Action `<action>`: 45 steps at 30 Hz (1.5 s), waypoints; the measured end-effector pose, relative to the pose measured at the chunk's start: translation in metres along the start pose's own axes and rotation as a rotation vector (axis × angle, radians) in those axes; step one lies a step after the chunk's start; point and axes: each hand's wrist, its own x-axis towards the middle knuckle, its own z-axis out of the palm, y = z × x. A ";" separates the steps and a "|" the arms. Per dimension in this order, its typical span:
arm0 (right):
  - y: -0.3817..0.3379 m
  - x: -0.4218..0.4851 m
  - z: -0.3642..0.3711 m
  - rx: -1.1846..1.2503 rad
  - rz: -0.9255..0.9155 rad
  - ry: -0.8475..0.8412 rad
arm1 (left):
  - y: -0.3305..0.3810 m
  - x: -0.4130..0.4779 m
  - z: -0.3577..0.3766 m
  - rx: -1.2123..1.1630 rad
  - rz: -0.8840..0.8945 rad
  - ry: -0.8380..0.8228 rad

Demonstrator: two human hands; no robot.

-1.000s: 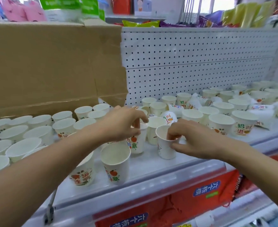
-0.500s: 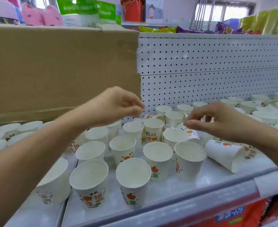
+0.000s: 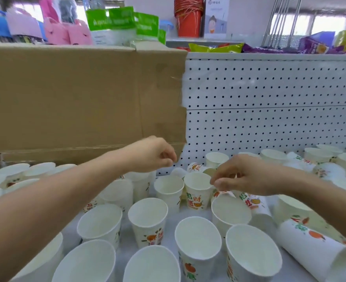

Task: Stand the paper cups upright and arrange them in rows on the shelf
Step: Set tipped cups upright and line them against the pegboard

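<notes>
Several white paper cups with orange fruit prints stand upright on the white shelf (image 3: 173, 216), among them one cup (image 3: 147, 218) in the front group and a printed cup (image 3: 196, 190) farther back. One cup (image 3: 310, 247) lies on its side at the front right, and another tipped cup (image 3: 195, 166) lies near the back panel. My left hand (image 3: 151, 155) hovers above the back cups with curled fingers, holding nothing. My right hand (image 3: 243, 176) hangs just over the printed cup's rim, fingers curled and nothing visible in them; it hides part of a lying cup (image 3: 254, 202).
A large cardboard box (image 3: 82, 98) stands at the back left behind more upright cups (image 3: 11, 169). A white pegboard panel (image 3: 269, 98) closes the back right. More cups, upright and tipped (image 3: 326, 169), crowd the far right. Packaged goods (image 3: 214, 47) sit on top.
Both hands let go of cups, rose and moved right along the shelf. In the last half second they have come lower and closer to the back cups.
</notes>
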 end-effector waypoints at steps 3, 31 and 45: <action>0.011 0.026 -0.013 -0.092 -0.052 0.084 | 0.008 0.027 0.010 0.073 -0.042 -0.005; 0.034 0.100 0.008 -0.759 -0.064 0.105 | 0.039 0.058 0.040 0.166 -0.228 -0.119; 0.036 0.119 0.007 -0.201 0.271 0.122 | -0.009 0.050 0.027 -0.060 -0.452 0.027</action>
